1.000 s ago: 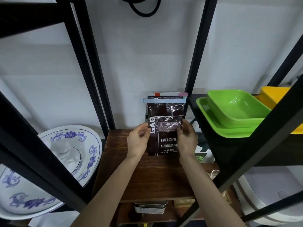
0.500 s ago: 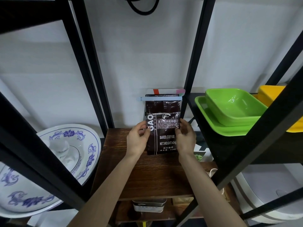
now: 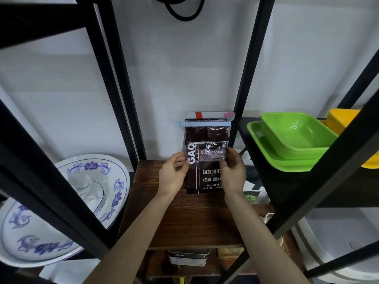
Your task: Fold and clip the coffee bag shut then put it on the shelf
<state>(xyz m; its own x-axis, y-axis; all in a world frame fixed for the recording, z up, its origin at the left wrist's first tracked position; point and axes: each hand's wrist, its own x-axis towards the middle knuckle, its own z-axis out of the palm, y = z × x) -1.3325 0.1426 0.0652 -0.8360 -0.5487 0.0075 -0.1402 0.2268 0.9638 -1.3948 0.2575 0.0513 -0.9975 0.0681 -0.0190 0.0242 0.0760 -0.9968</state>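
Observation:
A dark brown coffee bag [image 3: 207, 138] with white lettering stands upright at the back of a wooden shelf [image 3: 184, 218], leaning near the white wall. A light blue clip [image 3: 202, 124] runs across its folded top. My left hand [image 3: 173, 175] grips the bag's left edge, and my right hand [image 3: 232, 171] holds its right edge, fingers over the label.
Black metal rack posts [image 3: 249, 58] frame the shelf. A blue-and-white porcelain basin [image 3: 61, 212] sits to the left. Green trays [image 3: 291, 138] and a yellow one [image 3: 342, 119] rest on the black shelf at right. A tin [image 3: 188, 257] sits on the shelf below.
Both hands have pushed the bag slightly further back and up on the shelf; its bottom now rests on the wood. The grip is unchanged.

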